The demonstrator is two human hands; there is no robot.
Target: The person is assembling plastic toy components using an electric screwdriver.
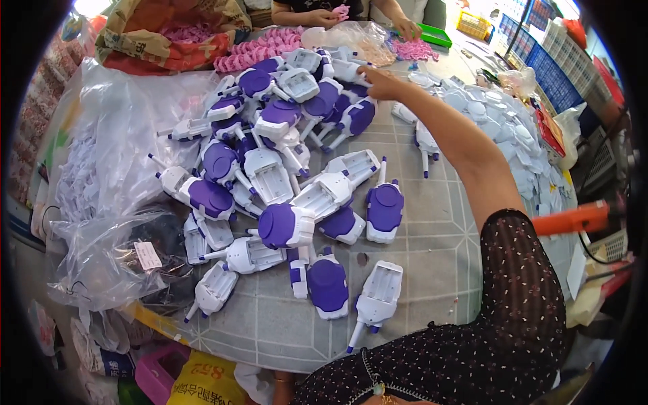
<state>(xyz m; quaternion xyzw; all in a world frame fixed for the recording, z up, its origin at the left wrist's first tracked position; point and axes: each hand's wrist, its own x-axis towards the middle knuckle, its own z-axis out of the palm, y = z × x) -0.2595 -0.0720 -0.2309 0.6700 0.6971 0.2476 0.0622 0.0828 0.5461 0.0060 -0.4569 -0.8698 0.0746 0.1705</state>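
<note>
My right arm stretches across the table, and my right hand is at the far right of a heap of white-and-purple plastic toy casings. Its curled fingers close on the edge of a white casing. Each casing has a thin stem; some lie purple side up, like this casing, while others, like this casing, show open compartments. My left hand is out of sight; only a bit of wrist with a bracelet shows at the lower edge, below the tabletop.
White flat parts are heaped on the right, near an orange bar-shaped thing. Clear plastic bags cover the left side. Pink parts and a paper sack lie at the back, where another person's hands work.
</note>
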